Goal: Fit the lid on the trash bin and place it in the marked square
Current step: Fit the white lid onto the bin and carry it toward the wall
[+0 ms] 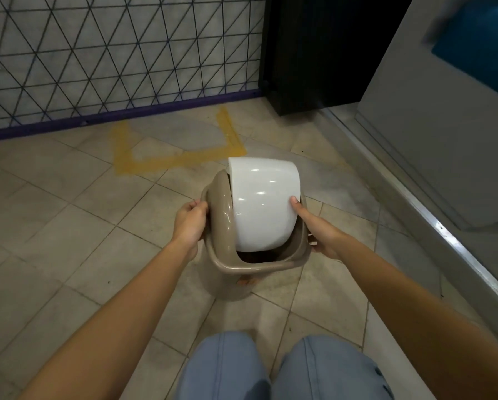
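Observation:
A beige trash bin stands on the tiled floor in front of my knees. On top sits its beige lid frame with a white swing flap tilted up, leaving a dark gap at the near edge. My left hand grips the lid frame's left side. My right hand holds the right side, thumb pressed on the white flap. The marked square, worn yellow lines, lies on the floor just beyond the bin, against the wall.
A wire grid fence with a purple base rail runs behind the square. A black cabinet stands at the back right. A grey wall and metal threshold run along the right. My knees in blue jeans are at the bottom.

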